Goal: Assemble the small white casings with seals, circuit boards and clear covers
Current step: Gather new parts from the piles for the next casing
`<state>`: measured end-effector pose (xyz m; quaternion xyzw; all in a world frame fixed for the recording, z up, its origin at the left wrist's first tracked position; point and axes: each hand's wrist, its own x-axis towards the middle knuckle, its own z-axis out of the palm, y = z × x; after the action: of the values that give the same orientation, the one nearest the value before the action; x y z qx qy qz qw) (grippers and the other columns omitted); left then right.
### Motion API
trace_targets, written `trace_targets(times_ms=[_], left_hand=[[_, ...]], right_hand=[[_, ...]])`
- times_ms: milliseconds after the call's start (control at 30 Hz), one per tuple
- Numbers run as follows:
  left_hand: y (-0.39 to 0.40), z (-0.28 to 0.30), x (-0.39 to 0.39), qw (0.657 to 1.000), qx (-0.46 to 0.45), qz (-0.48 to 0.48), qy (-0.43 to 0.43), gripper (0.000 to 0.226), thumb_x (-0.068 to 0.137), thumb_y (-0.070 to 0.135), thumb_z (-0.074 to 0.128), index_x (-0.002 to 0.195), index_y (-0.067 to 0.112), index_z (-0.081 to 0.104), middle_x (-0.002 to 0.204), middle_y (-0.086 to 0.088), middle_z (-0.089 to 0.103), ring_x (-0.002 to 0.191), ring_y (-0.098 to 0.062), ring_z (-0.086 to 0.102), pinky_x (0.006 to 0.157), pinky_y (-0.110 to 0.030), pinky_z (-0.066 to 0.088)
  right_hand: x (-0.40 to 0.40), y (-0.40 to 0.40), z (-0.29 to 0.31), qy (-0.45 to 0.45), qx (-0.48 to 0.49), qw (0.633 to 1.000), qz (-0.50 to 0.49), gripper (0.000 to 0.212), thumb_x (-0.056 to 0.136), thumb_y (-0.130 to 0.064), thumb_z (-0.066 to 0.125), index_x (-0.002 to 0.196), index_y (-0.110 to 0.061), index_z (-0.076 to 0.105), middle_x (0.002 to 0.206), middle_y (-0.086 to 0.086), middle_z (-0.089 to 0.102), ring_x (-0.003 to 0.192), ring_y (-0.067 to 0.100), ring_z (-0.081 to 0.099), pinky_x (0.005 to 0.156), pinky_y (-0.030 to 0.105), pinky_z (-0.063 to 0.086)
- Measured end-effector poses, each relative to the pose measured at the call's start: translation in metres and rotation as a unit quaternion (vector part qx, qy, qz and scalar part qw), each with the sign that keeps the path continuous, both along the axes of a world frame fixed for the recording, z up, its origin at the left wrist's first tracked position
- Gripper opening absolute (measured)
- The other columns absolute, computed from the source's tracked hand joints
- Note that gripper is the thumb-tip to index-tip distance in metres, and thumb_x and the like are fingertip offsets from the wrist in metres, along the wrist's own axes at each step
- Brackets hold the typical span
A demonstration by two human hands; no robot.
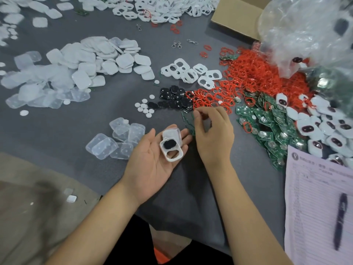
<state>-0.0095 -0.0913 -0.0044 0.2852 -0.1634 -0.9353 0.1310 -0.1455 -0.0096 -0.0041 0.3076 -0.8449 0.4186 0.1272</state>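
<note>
**Casing in the palm, seal being picked**

Forearms reach up from the bottom edge toward mid-frame. At the centre the left hand (152, 155) lies palm up, fingers relaxed and nearly straight, with a white casing (171, 148) resting on it; a black pad (168, 144) sits in its upper opening, and a second pale part seems to lie under it toward the fingers. Just to the right, the right hand (212, 129) is curled, thumb and forefinger pinched at the lower edge of the red seals (248, 73); whether a seal is between them cannot be told, since the fingertips hide it and the spot is blurred.

The step in hand looks like fetching a seal for the casing. The next move would call for a single ring lifted free of its tangled neighbours, then seated round the casing's rim while the palm keeps it level.

Outward from there: black pads (174, 98) and white buttons (145, 109) lie above the hands, bare casings (191, 72) higher up, green boards (267, 127) at the right, clear covers (114, 144) at the left, and more covers (86, 67) piled in the upper left. Finished-looking units (324, 131) crowd the right edge above a paper form (315, 197) with a pen (341, 220). A plastic bag (309, 35) and a cardboard box (236, 16) fill the upper right.
</note>
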Motion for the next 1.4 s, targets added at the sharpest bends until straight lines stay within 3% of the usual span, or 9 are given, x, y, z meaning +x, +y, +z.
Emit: trace_targets(times_ms=[133, 300, 400, 600, 800, 933, 1067, 1200, 1400], left_hand=[[0.001, -0.001, 0.002, 1.0, -0.013, -0.004, 0.003, 0.055, 0.11, 0.042, 0.029, 0.144, 0.005, 0.053, 0.135, -0.021, 0.066, 0.124, -0.031, 0.066, 0.112, -0.042, 0.046], [0.0, 0.0, 0.004, 0.999, -0.027, -0.026, 0.004, 0.058, 0.11, 0.045, 0.026, 0.149, 0.009, 0.05, 0.132, -0.017, 0.068, 0.118, -0.027, 0.068, 0.113, -0.041, 0.044], [-0.002, 0.003, 0.005, 1.0, -0.016, -0.017, 0.006, 0.058, 0.11, 0.045, 0.028, 0.149, 0.007, 0.049, 0.137, -0.019, 0.066, 0.125, -0.028, 0.066, 0.111, -0.04, 0.047], [-0.011, 0.009, 0.019, 0.997, 0.041, 0.041, 0.055, 0.059, 0.108, 0.042, 0.036, 0.146, -0.002, 0.045, 0.136, -0.033, 0.061, 0.124, -0.042, 0.065, 0.104, -0.052, 0.053], [-0.014, 0.011, 0.033, 0.998, 0.009, 0.04, 0.04, 0.061, 0.104, 0.046, 0.038, 0.145, 0.002, 0.049, 0.139, -0.027, 0.062, 0.128, -0.039, 0.063, 0.107, -0.048, 0.052], [-0.031, 0.022, 0.034, 0.993, 0.041, 0.078, 0.073, 0.061, 0.103, 0.043, 0.041, 0.14, -0.005, 0.051, 0.137, -0.032, 0.061, 0.126, -0.046, 0.063, 0.103, -0.052, 0.053], [-0.056, 0.032, 0.028, 0.993, 0.032, 0.078, 0.081, 0.062, 0.094, 0.039, 0.049, 0.137, -0.005, 0.056, 0.136, -0.032, 0.062, 0.124, -0.046, 0.064, 0.102, -0.051, 0.054], [-0.076, 0.035, 0.024, 0.994, 0.036, 0.074, 0.067, 0.058, 0.091, 0.038, 0.052, 0.126, -0.006, 0.069, 0.135, -0.031, 0.063, 0.122, -0.046, 0.065, 0.1, -0.051, 0.055], [-0.094, 0.03, 0.031, 0.993, 0.042, 0.079, 0.08, 0.059, 0.101, 0.039, 0.049, 0.144, -0.002, 0.051, 0.14, -0.032, 0.058, 0.128, -0.046, 0.061, 0.106, -0.048, 0.052]], right_hand=[[0.019, 0.018, 0.001, 0.013, -0.075, 0.99, 0.115, 0.005, 0.097, -0.007, 0.066, 0.097, -0.006, 0.071, 0.093, -0.007, 0.06, 0.083, 0.004, 0.054, 0.076, 0.019, 0.042], [0.044, 0.035, -0.005, 0.013, -0.031, 0.975, 0.222, 0.006, 0.091, -0.011, 0.073, 0.096, -0.01, 0.077, 0.099, 0.005, 0.067, 0.101, 0.025, 0.069, 0.081, 0.042, 0.056], [0.043, 0.032, -0.001, -0.001, -0.038, 0.975, 0.217, 0.008, 0.092, -0.014, 0.073, 0.097, -0.011, 0.078, 0.099, 0.004, 0.067, 0.102, 0.022, 0.07, 0.079, 0.043, 0.056], [0.032, 0.013, 0.002, -0.033, -0.023, 0.987, 0.155, 0.013, 0.1, -0.011, 0.063, 0.094, -0.011, 0.075, 0.089, -0.003, 0.067, 0.08, 0.015, 0.061, 0.072, 0.041, 0.051], [0.014, -0.029, 0.0, 0.038, 0.034, 0.993, 0.106, 0.016, 0.101, -0.022, 0.06, 0.104, -0.019, 0.076, 0.097, -0.008, 0.071, 0.098, 0.017, 0.063, 0.075, 0.038, 0.053], [-0.002, -0.057, -0.003, 0.105, 0.039, 0.987, 0.119, 0.015, 0.097, -0.015, 0.065, 0.1, -0.008, 0.078, 0.094, 0.006, 0.072, 0.093, 0.03, 0.059, 0.083, 0.044, 0.049], [-0.014, -0.082, 0.002, 0.108, 0.062, 0.988, 0.094, 0.018, 0.097, -0.022, 0.064, 0.104, -0.013, 0.079, 0.1, 0.003, 0.073, 0.099, 0.031, 0.058, 0.089, 0.045, 0.046], [-0.032, -0.114, 0.01, 0.091, 0.148, 0.981, 0.083, 0.027, 0.1, -0.032, 0.06, 0.118, -0.021, 0.076, 0.115, -0.001, 0.071, 0.112, 0.03, 0.053, 0.098, 0.038, 0.036], [-0.046, -0.141, 0.009, 0.078, 0.242, 0.959, 0.124, 0.031, 0.104, -0.037, 0.052, 0.126, -0.03, 0.073, 0.121, -0.008, 0.067, 0.118, 0.027, 0.046, 0.102, 0.037, 0.032]])
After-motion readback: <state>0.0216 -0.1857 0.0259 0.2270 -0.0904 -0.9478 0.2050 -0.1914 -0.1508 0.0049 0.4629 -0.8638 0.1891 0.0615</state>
